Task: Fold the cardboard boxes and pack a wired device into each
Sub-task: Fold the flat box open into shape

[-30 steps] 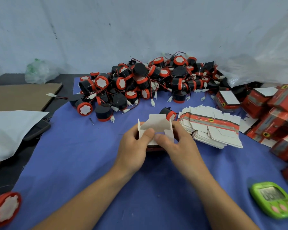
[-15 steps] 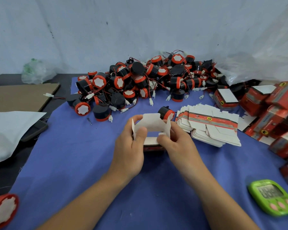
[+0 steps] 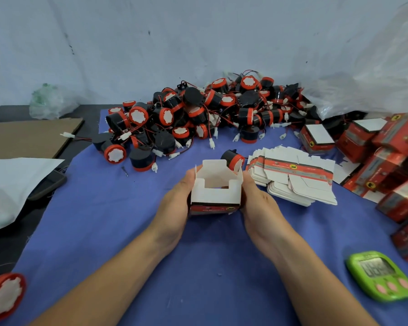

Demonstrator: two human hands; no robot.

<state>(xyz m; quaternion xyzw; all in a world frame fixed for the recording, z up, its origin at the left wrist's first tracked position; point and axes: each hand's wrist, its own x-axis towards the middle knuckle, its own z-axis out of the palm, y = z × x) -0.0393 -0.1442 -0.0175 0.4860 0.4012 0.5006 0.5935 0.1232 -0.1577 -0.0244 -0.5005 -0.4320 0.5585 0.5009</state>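
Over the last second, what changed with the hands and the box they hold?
Both thumbs, earlier tucking flaps at the front of the cardboard box, have slid outward: the left hand now grips its left side, the right hand its right side. The box is now squared, its inside showing, tall flap upright at the far side. The pile of wired devices, stack of flat boxes and green timer stayed put.

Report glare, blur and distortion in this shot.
Head view: wide-angle stretch at the edges, smearing the red cap at bottom left; glare on the shiny packed boxes at right; the cardboard box held in the left hand and right hand is sharp; soft light, faint shadows.
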